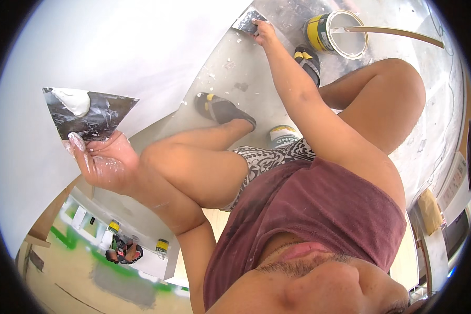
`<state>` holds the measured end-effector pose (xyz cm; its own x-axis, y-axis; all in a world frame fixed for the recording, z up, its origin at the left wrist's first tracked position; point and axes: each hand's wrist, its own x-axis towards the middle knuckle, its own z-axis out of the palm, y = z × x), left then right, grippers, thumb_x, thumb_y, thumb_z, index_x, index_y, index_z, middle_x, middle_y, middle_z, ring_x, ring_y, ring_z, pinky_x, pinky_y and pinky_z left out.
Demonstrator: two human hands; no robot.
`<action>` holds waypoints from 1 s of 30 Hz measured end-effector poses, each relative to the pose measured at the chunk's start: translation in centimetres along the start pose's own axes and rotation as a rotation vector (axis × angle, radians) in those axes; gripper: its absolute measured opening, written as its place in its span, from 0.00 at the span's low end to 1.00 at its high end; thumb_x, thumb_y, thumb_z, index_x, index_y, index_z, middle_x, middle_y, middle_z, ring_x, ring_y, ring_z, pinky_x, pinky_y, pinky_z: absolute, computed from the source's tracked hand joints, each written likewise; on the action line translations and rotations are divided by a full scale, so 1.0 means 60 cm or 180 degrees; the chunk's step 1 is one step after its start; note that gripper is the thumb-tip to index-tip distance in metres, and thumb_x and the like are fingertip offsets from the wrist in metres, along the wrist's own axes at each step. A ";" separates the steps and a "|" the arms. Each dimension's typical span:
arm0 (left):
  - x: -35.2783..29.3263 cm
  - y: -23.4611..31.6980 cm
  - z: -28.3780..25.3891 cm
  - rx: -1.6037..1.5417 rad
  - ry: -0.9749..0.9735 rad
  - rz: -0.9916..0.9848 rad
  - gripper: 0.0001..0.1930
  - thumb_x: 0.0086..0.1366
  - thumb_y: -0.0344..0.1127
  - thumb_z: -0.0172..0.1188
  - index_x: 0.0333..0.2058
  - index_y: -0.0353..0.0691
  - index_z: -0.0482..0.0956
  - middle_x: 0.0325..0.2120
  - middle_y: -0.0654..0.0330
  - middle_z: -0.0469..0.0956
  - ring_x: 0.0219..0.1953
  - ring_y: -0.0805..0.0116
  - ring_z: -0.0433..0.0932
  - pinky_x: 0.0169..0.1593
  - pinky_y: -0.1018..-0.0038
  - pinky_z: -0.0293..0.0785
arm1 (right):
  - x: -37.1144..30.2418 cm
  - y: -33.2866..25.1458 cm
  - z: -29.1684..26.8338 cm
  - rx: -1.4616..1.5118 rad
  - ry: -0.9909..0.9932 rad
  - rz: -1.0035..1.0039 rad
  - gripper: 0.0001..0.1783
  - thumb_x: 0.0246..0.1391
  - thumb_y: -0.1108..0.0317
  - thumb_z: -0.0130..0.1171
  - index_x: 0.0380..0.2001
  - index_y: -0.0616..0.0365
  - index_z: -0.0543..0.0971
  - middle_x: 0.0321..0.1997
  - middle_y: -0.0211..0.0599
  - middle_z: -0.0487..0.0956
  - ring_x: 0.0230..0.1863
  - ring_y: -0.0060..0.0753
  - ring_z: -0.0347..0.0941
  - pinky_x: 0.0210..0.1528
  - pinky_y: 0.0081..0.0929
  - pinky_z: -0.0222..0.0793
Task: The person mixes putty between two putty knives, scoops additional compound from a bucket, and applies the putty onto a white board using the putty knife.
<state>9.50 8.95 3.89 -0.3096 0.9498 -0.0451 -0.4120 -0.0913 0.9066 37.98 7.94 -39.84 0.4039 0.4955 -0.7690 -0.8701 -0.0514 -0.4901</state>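
My left hand (105, 161), its fingers smeared with white, grips a wide putty knife (97, 118). A lump of white putty (74, 101) sits near one corner of that metal blade, which is held up in front of a large white wall surface (141, 52). Stretched far forward, my right hand (265, 32) is closed on a second, smaller-looking putty knife (244, 22). Its flat blade lies at the lower edge of the white surface; whether it touches cannot be made out. The handles are mostly hidden by my fingers.
A yellow-and-white bucket (315, 32) lies ahead on the right, a long wooden stick (403, 34) at its mouth. Another white tub (283, 135) stands beyond my lap. White spatters dot the grey floor (222, 78). Far off at lower left a person (126, 252) sits near two buckets.
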 end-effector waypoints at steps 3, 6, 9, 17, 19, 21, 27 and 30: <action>0.000 -0.003 0.006 -0.0006 -0.0061 0.0057 0.08 0.62 0.29 0.59 0.40 0.39 0.76 0.37 0.63 0.78 0.42 0.74 0.75 0.47 0.73 0.69 | 0.003 0.001 0.001 0.0092 -0.0032 -0.0022 0.16 0.56 0.76 0.58 0.48 0.59 0.70 0.44 0.39 0.78 0.45 0.42 0.77 0.47 0.50 0.77; 0.007 -0.005 0.002 -0.0151 -0.0141 -0.0048 0.10 0.62 0.29 0.58 0.43 0.36 0.76 0.41 0.59 0.79 0.45 0.69 0.76 0.53 0.69 0.68 | 0.010 -0.006 0.005 0.0056 -0.0026 -0.0088 0.16 0.56 0.76 0.57 0.48 0.59 0.69 0.44 0.39 0.77 0.45 0.42 0.77 0.46 0.51 0.77; 0.010 -0.005 -0.005 -0.0128 -0.0209 -0.0017 0.12 0.62 0.29 0.57 0.45 0.35 0.76 0.43 0.58 0.79 0.46 0.67 0.76 0.53 0.69 0.69 | 0.004 -0.005 0.015 0.0031 0.0102 -0.0093 0.16 0.57 0.76 0.57 0.48 0.59 0.69 0.45 0.40 0.77 0.45 0.43 0.77 0.46 0.52 0.77; 0.011 0.005 -0.021 -0.0204 -0.0340 -0.0093 0.10 0.63 0.30 0.57 0.42 0.37 0.76 0.41 0.60 0.79 0.44 0.71 0.76 0.50 0.71 0.70 | 0.002 -0.020 0.056 -0.0296 0.0267 -0.0190 0.17 0.54 0.78 0.55 0.48 0.62 0.68 0.42 0.40 0.77 0.43 0.43 0.77 0.45 0.53 0.76; 0.009 0.008 -0.016 -0.0259 -0.0390 -0.0158 0.08 0.63 0.30 0.57 0.41 0.37 0.76 0.40 0.61 0.78 0.42 0.72 0.76 0.49 0.71 0.70 | 0.006 -0.034 0.061 -0.0466 0.0372 -0.0330 0.18 0.53 0.80 0.54 0.48 0.64 0.68 0.41 0.41 0.77 0.41 0.44 0.78 0.44 0.53 0.77; 0.006 0.004 -0.020 -0.0108 -0.0262 -0.0091 0.09 0.63 0.31 0.58 0.42 0.40 0.74 0.36 0.66 0.77 0.39 0.76 0.74 0.44 0.75 0.68 | -0.007 -0.031 0.070 -0.0233 0.0224 -0.0527 0.17 0.51 0.82 0.53 0.46 0.68 0.68 0.39 0.44 0.77 0.36 0.45 0.79 0.39 0.52 0.78; -0.004 0.010 -0.024 -0.0350 -0.0189 -0.0052 0.09 0.62 0.28 0.59 0.41 0.37 0.74 0.33 0.60 0.78 0.38 0.71 0.75 0.44 0.72 0.69 | -0.036 -0.088 0.152 -0.0066 0.0024 -0.1147 0.17 0.48 0.84 0.53 0.44 0.71 0.68 0.39 0.46 0.76 0.36 0.46 0.79 0.37 0.54 0.79; -0.013 0.016 -0.021 -0.0414 0.0071 0.0003 0.08 0.62 0.29 0.60 0.40 0.39 0.73 0.31 0.62 0.77 0.35 0.71 0.75 0.44 0.71 0.69 | -0.076 -0.104 0.221 -0.0260 0.0169 -0.1402 0.19 0.47 0.80 0.56 0.44 0.76 0.69 0.39 0.49 0.74 0.34 0.38 0.76 0.31 0.38 0.74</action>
<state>8.27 7.78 4.28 -0.3284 0.9429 -0.0549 -0.5189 -0.1316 0.8446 37.78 17.51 -27.82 0.7466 0.4404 -0.4986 -0.5876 0.0850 -0.8047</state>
